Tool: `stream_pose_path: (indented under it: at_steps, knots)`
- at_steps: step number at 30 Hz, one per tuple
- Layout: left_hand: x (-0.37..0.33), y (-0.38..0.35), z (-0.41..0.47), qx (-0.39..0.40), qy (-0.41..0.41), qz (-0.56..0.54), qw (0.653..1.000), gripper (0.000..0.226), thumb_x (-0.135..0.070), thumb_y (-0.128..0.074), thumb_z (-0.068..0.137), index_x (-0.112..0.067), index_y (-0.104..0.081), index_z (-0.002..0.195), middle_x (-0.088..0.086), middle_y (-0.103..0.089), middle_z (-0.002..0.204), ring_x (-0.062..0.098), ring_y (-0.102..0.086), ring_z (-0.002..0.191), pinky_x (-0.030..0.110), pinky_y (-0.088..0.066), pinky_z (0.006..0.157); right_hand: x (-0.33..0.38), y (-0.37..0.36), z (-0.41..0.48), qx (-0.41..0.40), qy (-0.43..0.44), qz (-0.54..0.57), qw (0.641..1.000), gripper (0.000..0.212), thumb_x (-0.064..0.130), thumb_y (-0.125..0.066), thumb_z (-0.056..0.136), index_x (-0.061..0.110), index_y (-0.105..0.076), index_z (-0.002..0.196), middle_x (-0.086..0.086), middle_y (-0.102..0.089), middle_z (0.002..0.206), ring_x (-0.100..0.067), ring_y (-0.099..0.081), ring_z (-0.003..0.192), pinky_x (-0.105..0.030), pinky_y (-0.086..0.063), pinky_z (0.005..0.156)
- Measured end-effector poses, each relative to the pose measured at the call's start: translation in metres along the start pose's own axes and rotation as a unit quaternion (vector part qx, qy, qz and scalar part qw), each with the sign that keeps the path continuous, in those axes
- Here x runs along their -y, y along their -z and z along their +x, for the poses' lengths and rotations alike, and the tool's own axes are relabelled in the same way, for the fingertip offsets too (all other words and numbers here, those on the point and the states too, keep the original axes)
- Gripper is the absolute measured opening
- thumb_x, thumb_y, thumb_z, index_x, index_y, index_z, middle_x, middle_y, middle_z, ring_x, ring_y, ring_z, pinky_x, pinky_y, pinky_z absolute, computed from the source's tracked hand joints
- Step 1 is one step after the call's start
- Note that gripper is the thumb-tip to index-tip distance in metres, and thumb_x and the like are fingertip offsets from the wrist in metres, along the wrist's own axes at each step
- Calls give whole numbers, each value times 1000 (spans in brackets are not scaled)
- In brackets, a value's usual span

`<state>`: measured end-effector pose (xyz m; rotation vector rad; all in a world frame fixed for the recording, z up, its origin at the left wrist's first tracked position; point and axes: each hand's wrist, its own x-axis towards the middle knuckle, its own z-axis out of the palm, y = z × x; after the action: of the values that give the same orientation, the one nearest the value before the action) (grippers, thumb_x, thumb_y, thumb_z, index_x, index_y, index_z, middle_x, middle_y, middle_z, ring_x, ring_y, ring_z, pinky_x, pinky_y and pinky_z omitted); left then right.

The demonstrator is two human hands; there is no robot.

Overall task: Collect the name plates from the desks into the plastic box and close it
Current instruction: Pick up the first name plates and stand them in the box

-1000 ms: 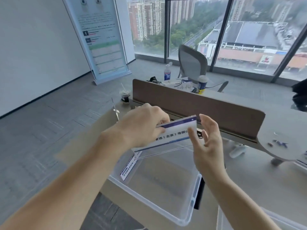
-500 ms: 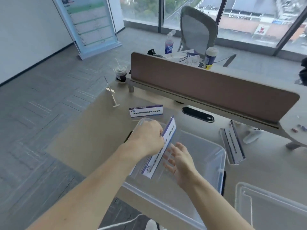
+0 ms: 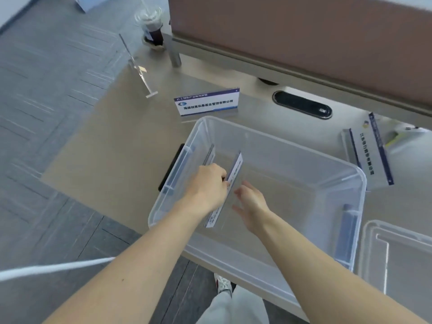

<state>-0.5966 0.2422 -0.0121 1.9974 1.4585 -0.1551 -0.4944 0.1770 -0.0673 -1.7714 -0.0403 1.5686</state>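
A clear plastic box (image 3: 360, 183) stands open on the desk at the near edge. Inside it, my left hand (image 3: 208, 185) grips a white and blue name plate (image 3: 235, 169) that stands on edge near the box's left wall. My right hand (image 3: 251, 204) is beside the plate with fingers spread, touching or nearly touching its right face. A second name plate (image 3: 207, 102) stands upright on the desk just behind the box. A third name plate (image 3: 370, 152) lies flat on the desk to the box's right. The clear lid (image 3: 397, 258) lies at the lower right.
A brown partition (image 3: 304, 31) runs along the desk's back. An iced drink cup (image 3: 152, 26) and a thin acrylic stand (image 3: 140, 69) are at the desk's far left corner. A black cable port (image 3: 301, 105) sits behind the box. Grey carpet lies to the left.
Both hands have lowered the name plate from above the box down into it, turning it onto its edge. The view has tilted downward and closer to the box.
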Motion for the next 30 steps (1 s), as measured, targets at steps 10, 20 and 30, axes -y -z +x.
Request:
stream_pose_path:
  at_steps: [10,20,30]
  knots:
    - [20,-10,22,12,8,4,1000,44,-24,-63,96,-15,-39,60,6,-55,59,34,-57,61,36,-48,55,-5,-20,28,-3,-41,-8,999,30,-1,-43,84,21,-56,69,4,-55,75,-20,-42,71,-36,-39,71]
    - [27,-8,20,5,35,11,999,44,-25,-63,96,-15,-43,59,5,-59,57,29,-52,53,40,-56,58,-5,-23,25,8,-46,3,999,58,2,-41,97,15,-43,153,1,-51,121,-3,-49,87,-47,-49,99]
    - [26,-7,17,0,37,19,999,35,-25,-63,96,-9,-54,67,10,-68,65,32,-65,62,43,-58,59,-6,-20,32,25,-44,-11,999,42,-1,-43,91,25,-61,118,6,-56,110,-15,-51,95,-44,-49,86]
